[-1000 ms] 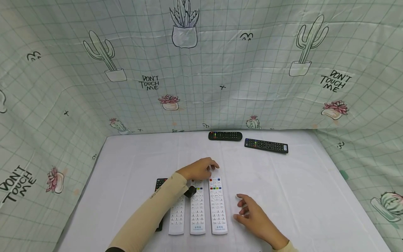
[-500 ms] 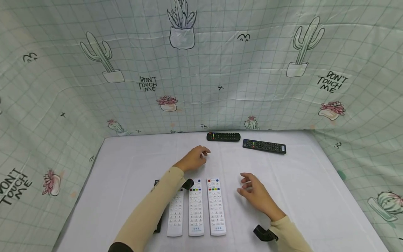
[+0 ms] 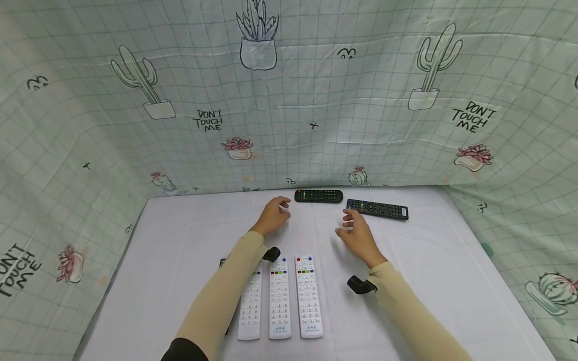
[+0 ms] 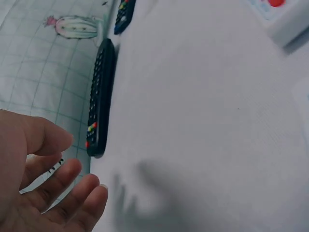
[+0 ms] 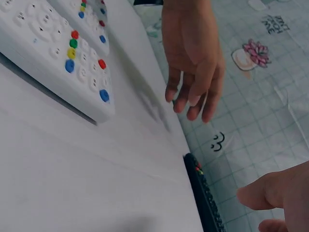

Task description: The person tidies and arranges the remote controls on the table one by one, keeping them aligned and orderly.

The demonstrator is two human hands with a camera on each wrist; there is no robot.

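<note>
My left hand point(image 3: 272, 215) hovers just short of the left end of a rounded black remote control point(image 3: 318, 196), its fingers loosely bent and holding nothing. In the left wrist view that black remote point(image 4: 100, 96) lies a small gap away from the fingers. My right hand point(image 3: 359, 238) is over the table in front of the other black remote control point(image 3: 379, 209); its fingertips overlap that remote's left end in the head view, and contact cannot be told. Nothing is in its fingers. In the right wrist view only the thumb and part of this hand point(image 5: 285, 193) show.
Three white remotes stand in a row near the front: left point(image 3: 250, 313), middle point(image 3: 280, 306) and right point(image 3: 309, 301). Another dark remote is mostly hidden under my left forearm. A patterned cloth wall point(image 3: 289, 115) rises directly behind the black remotes.
Both hands have moved away from the white remotes toward the table's back edge, the left to the rounded black remote, the right to the other. The remotes have stayed in place.
</note>
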